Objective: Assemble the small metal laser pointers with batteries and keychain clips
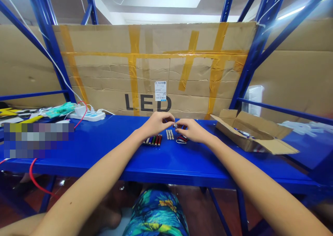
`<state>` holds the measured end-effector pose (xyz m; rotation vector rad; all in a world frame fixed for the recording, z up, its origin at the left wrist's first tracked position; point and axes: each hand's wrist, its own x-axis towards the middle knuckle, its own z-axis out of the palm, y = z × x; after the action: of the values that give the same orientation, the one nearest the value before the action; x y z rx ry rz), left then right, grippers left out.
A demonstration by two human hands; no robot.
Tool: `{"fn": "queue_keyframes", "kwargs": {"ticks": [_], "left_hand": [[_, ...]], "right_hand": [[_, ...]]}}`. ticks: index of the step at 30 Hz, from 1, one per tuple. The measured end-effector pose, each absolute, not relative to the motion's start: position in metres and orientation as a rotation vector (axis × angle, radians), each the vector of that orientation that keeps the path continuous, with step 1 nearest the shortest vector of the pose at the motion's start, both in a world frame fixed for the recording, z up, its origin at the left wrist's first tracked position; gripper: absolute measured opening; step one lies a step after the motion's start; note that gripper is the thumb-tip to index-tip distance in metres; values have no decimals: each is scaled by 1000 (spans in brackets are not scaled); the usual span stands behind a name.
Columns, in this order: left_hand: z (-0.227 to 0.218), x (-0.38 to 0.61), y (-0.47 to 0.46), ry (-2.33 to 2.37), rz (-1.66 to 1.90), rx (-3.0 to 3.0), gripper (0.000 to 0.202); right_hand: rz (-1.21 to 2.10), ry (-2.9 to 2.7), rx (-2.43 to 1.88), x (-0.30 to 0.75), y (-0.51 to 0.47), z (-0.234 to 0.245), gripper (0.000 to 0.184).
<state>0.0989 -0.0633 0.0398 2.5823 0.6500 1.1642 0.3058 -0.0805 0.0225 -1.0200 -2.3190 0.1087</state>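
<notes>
My left hand [158,123] and my right hand [191,129] meet above the blue table, fingertips almost touching. A small silver round piece [175,125] sits at the fingertips of my right hand, which is closed on it. The thumb and forefinger of my left hand are pinched right beside it; what they hold, if anything, is too small to make out. Below the hands lie rows of small silver round pieces [170,134]. To their left is a row of slim coloured tubes [156,140]. Under my right hand lie dark red and blue pieces with a pale cord loop [181,141].
An open cardboard box [244,142] with slim shiny items inside stands at the right. A white power strip [90,115] with plugs and a red cable [32,173] is at the left, near assorted packets. A tall cardboard sheet [109,76] backs the blue table [104,149].
</notes>
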Motion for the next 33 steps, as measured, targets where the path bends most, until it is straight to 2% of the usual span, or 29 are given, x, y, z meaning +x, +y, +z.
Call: {"fn": "queue_keyframes", "kwargs": {"ticks": [10,16,19,25,29,33], "left_hand": [[34,101,-65,589,1089,2842,13],[31,95,-40,788,1089,2730,20],[31,89,-11,928,940,2791,23],[22,90,34,1126,395,2784,19],[14,92,44,1129,285,2835,18],[12,82,45,1345,208,2822,6]], "right_hand": [[211,-2300,-969,306,-78,21,12],[128,-2274,-1060,309,-73,20,16],[88,-2270,-1125,310,-72,20,18],[81,-2339,-1098,309,-73,21,21],[65,-2355,-1077,308,-75,22,21],[85,-2348,-1095,307,-75,22,19]]}}
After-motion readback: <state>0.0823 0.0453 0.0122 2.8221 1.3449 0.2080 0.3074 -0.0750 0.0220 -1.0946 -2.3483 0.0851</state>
